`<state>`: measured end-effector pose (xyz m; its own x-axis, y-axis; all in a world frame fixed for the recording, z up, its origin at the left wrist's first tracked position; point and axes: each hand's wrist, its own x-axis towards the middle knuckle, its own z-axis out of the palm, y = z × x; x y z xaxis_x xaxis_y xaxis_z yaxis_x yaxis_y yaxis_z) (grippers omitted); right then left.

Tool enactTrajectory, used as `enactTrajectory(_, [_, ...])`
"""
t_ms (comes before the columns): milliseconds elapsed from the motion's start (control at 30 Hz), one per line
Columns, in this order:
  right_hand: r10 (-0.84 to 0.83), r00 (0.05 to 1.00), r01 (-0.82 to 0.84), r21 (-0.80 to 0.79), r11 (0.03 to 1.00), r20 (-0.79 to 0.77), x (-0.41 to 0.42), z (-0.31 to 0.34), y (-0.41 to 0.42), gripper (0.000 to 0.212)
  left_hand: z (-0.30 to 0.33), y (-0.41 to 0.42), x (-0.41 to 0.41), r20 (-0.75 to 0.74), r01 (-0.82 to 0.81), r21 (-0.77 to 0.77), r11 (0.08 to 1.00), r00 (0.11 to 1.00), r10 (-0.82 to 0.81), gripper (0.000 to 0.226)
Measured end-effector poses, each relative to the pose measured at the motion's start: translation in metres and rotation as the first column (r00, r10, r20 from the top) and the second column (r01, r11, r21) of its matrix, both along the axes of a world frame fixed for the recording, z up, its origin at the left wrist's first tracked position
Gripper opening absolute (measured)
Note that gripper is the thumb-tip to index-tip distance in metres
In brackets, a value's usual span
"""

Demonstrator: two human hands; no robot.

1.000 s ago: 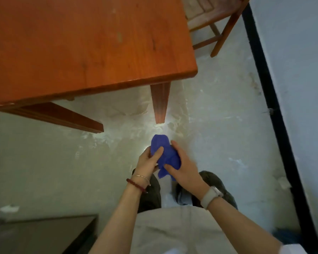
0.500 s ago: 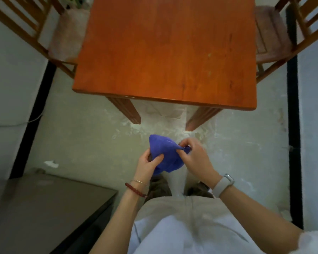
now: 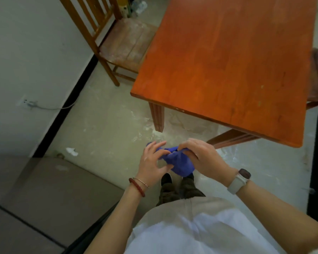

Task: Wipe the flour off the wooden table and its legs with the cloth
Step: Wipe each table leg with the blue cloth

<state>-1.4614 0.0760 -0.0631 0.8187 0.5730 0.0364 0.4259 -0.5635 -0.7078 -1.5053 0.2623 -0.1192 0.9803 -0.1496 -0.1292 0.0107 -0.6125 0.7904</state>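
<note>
1. Blue cloth point(image 3: 178, 161) bunched at waist height btwn both hands, prob. refolding for a fresh face.
2. Left hand point(image 3: 152, 160) pinched one edge; right hand point(image 3: 200, 155) fingers point(image 3: 184, 146) clenched over top.
3. Stood clear of tabletop point(image 3: 228, 70), near front leg point(image 3: 157, 116), floured floor point(image 3: 103, 125) below.

Looks like a plain dining room in someone's home — an orange-brown wooden table point(image 3: 228, 66) with slatted wooden chairs point(image 3: 117, 41) pulled up at its sides, white walls with black skirting point(image 3: 75, 92), a wall socket point(image 3: 25, 102) with a cable plugged in, and a pale floor point(image 3: 103, 129) dusted with white powder.
</note>
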Motion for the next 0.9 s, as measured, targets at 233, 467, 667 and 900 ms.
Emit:
enactTrajectory(233, [-0.202,0.979,0.203,0.038,0.978,-0.03,0.029,0.002,-0.021,0.013,-0.001,-0.009,0.005,-0.308,-0.176,0.025,0.984,0.935,0.175,0.014])
enactTrajectory(467, [-0.37,0.917,0.385,-0.091,0.919,0.148,0.042,-0.009,-0.05,0.032,0.01,0.003,0.02,-0.276,-0.147,0.207,0.967,0.94,0.202,0.015])
enactTrajectory(667, [-0.456,0.878,0.469,-0.072,0.88,0.143,0.036,-0.023,-0.059,0.013,0.003,0.015,0.016,-0.2,-0.264,0.222,0.939,0.93,0.309,0.006])
enactTrajectory(900, [-0.499,0.82,0.528,0.036,0.848,-0.281,0.038,-0.029,-0.039,0.012,0.002,0.012,-0.004,-0.448,-0.496,-0.04,0.867,0.785,0.429,0.022])
